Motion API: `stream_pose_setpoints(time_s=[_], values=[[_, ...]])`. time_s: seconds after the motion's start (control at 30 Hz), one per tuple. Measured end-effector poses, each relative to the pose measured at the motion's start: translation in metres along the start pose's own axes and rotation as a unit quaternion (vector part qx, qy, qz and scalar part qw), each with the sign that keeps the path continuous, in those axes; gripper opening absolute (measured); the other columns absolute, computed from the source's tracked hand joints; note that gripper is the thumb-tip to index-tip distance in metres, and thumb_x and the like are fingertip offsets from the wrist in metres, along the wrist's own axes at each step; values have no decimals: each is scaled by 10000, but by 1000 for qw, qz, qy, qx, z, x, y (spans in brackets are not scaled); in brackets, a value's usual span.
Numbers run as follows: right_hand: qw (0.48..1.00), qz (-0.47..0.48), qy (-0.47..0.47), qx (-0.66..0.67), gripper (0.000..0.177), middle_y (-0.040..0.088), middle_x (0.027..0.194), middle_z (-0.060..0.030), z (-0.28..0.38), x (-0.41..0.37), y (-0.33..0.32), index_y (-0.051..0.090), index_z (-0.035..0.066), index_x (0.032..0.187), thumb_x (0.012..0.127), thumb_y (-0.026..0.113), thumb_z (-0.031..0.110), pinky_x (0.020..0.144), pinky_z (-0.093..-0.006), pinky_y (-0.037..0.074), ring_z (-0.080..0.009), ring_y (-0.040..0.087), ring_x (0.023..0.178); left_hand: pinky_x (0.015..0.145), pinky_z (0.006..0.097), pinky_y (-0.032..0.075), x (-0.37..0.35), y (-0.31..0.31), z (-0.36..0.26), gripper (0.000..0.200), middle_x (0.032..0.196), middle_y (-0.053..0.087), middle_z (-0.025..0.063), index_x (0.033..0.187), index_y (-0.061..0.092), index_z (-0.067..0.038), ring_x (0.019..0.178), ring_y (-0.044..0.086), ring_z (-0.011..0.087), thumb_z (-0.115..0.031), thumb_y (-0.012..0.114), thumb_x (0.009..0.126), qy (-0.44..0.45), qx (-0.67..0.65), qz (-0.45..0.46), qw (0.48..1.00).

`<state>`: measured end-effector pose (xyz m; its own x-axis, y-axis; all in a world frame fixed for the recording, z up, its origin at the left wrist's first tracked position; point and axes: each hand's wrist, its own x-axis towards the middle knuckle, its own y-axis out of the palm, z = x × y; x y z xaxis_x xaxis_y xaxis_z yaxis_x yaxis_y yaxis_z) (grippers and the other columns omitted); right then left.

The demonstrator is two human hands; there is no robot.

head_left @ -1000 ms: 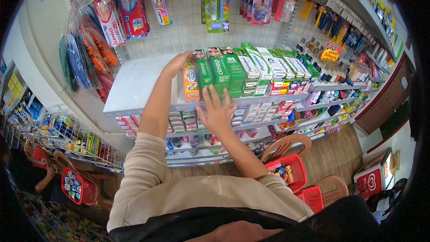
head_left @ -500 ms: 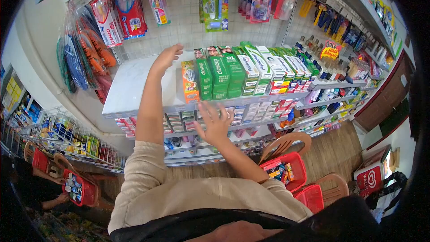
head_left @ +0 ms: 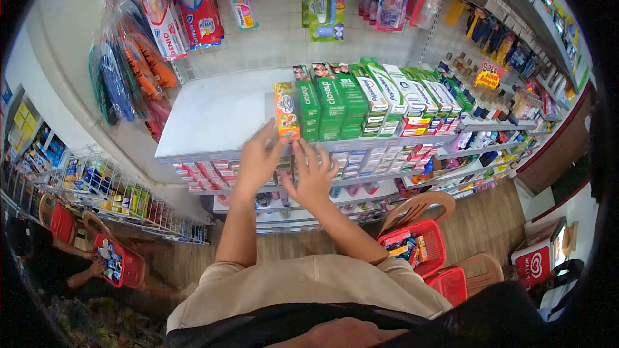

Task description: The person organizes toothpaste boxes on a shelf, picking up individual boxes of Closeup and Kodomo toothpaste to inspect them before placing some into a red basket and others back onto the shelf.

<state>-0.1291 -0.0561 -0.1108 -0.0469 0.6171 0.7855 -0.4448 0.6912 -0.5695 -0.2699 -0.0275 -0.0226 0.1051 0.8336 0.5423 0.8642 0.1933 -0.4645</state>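
Observation:
An orange toothpaste box (head_left: 287, 111) lies at the left end of a row of boxes on the top shelf. My left hand (head_left: 260, 160) is at its front left corner, fingers stretched and apart, fingertips against or very close to the box. Just below the box's front end is my right hand (head_left: 314, 173), open, its fingertips by the shelf edge. Neither hand is wrapped round anything. Green Closeup toothpaste boxes (head_left: 331, 106) stand stacked right beside the orange one, followed by white and green Pepsodent boxes (head_left: 371, 100).
White shelf surface (head_left: 216, 113) extends left of the boxes. Toothbrush packs (head_left: 196, 9) and bagged sandals (head_left: 129, 67) hang behind. A red basket of goods (head_left: 429, 245) rests by a brown chair (head_left: 419, 209). Another person's hands (head_left: 97, 266) are over a red basket at lower left.
My left hand has come down from above the shelf to the orange box's front left corner. My right hand stays near the box's front. The view has shifted slightly.

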Motion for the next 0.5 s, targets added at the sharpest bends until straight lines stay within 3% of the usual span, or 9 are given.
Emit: stream_pose_setpoints(time_s=[0.2, 0.5], values=[[1000, -6, 7, 5, 719, 438, 1470, -38, 3, 2, 1, 489, 138, 1422, 785, 689, 404, 997, -606, 221, -302, 359, 1299, 871, 416, 516, 4, 8, 3, 515, 1149, 653, 283, 1377, 510, 21, 1074, 654, 401, -155, 643, 912, 6, -33, 2, 999], [1000, -17, 14, 8, 750, 451, 1459, -50, 4, 7, -3, 476, 114, 1433, 779, 703, 401, 997, -585, 224, -300, 371, 1287, 891, 432, 513, 7, 13, -3, 502, 1185, 646, 266, 1380, 536, -59, 1098, 642, 404, -119, 652, 895, -17, -52, -21, 998]])
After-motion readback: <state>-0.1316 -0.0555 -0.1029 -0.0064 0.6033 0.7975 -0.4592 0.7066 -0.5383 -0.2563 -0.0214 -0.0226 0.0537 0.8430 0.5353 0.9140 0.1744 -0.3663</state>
